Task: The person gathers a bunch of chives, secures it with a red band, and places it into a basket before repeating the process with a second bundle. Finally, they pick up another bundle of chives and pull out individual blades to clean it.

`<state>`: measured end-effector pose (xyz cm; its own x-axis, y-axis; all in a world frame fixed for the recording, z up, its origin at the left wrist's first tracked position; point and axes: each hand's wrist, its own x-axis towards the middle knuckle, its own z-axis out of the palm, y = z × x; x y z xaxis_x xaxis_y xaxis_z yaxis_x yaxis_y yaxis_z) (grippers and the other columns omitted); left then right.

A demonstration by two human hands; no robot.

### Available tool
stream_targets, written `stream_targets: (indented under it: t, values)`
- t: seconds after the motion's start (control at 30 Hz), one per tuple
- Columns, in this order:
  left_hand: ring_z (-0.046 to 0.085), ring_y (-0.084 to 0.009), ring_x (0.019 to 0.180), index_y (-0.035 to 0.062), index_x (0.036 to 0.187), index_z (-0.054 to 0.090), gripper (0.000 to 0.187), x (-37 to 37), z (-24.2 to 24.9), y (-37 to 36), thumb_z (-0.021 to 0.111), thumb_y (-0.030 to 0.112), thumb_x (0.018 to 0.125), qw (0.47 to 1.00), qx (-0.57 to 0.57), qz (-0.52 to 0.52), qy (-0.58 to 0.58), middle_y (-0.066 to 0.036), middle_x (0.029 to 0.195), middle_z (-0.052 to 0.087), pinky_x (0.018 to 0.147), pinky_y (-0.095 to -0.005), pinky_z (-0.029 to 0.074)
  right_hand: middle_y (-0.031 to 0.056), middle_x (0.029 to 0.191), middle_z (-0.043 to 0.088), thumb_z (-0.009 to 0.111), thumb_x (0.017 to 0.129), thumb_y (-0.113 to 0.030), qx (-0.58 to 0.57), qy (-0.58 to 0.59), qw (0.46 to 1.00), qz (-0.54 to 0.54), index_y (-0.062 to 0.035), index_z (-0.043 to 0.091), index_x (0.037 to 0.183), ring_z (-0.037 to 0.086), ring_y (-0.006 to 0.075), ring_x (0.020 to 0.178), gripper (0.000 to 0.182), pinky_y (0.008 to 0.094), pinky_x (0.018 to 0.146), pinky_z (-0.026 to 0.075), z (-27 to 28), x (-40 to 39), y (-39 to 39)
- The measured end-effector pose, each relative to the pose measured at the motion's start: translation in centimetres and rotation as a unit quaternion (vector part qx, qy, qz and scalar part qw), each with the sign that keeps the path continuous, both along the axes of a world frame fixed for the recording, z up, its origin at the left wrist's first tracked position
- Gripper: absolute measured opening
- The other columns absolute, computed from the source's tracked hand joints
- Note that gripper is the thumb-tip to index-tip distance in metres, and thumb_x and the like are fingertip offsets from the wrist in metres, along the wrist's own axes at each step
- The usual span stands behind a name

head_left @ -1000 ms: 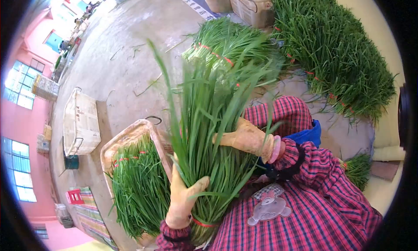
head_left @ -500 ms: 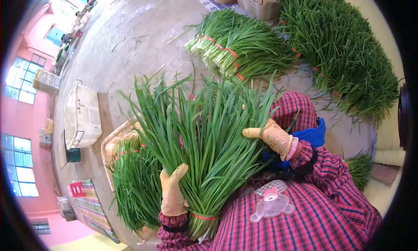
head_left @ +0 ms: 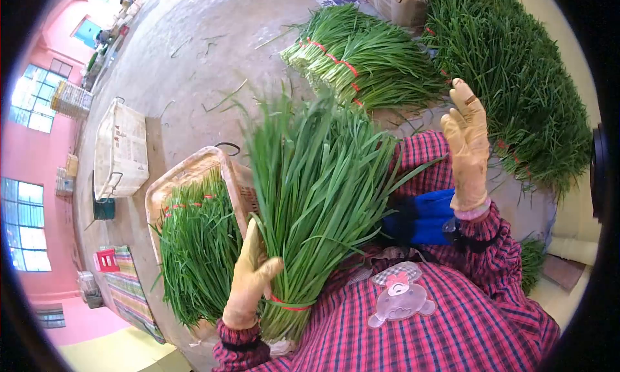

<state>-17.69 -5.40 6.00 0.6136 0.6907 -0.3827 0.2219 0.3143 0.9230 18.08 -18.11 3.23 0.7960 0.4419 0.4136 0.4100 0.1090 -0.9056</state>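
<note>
A large bunch of long green leafy stalks point(head_left: 316, 178) stands upright in front of my body, tied near its base with a red band point(head_left: 289, 304). My left hand point(head_left: 250, 278), in a cream glove, rests against the bunch's left side just above the band, thumb and fingers apart. Raised to the right of the bunch and away from it is my right hand point(head_left: 468, 149), also gloved, with stretched fingers and dark stains on the fingertips. The lowest part of the bunch is partly hidden by my clothing.
Banded bunches point(head_left: 200, 249) fill a crate point(head_left: 234, 191) at the left. More bunches lie on the floor ahead point(head_left: 368, 55) and in a big pile point(head_left: 510, 81) at the right. A white crate point(head_left: 123, 152) stands farther left, near a striped mat point(head_left: 132, 294).
My right hand has left the leaves and moved up and right, its fingers extended. My left hand has shifted slightly down and left. The leaf tops have drawn closer together.
</note>
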Motion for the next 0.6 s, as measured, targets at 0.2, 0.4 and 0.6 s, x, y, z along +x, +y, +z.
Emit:
stream_targets:
  t: [0.2,0.4,0.6]
  values:
    - [0.033,-0.0346,0.143,-0.0033,0.155,-0.003,0.130,-2.5,2.7,-5.8,0.089,0.026,0.068,0.900,0.233,-0.203,0.307,-0.026,0.156,0.026,0.114,-0.0368,0.034,0.0090,0.144,0.050,0.064,0.087,0.001,-0.032,-0.051,0.995,0.079,-0.0057,0.050,0.139,0.049,0.0217,0.130,0.054,0.0352,0.104,0.042,0.0,-3.2,-0.4]
    - [0.060,-0.0334,0.120,-0.0032,0.152,0.021,0.111,-2.8,0.6,-5.6,0.089,0.025,0.069,0.947,0.179,-0.112,0.242,-0.019,0.134,0.057,0.103,-0.0367,0.046,0.0088,0.141,0.051,0.064,0.086,0.003,-0.040,-0.006,0.985,0.170,-0.0048,0.051,0.136,0.051,0.0207,0.126,0.052,0.0335,0.098,0.045,-0.8,-4.6,-0.4]
    - [0.063,-0.0154,0.104,-0.0018,0.131,0.052,0.063,-2.9,5.8,-3.1,0.082,0.012,0.078,0.977,-0.190,0.004,0.095,-0.008,0.118,0.066,0.094,-0.0313,0.050,0.0112,0.137,0.054,0.062,0.085,0.006,-0.003,0.056,0.981,0.186,-0.0048,0.053,0.131,0.056,0.0221,0.119,0.048,0.0335,0.097,0.047,1.0,-3.9,-0.3]
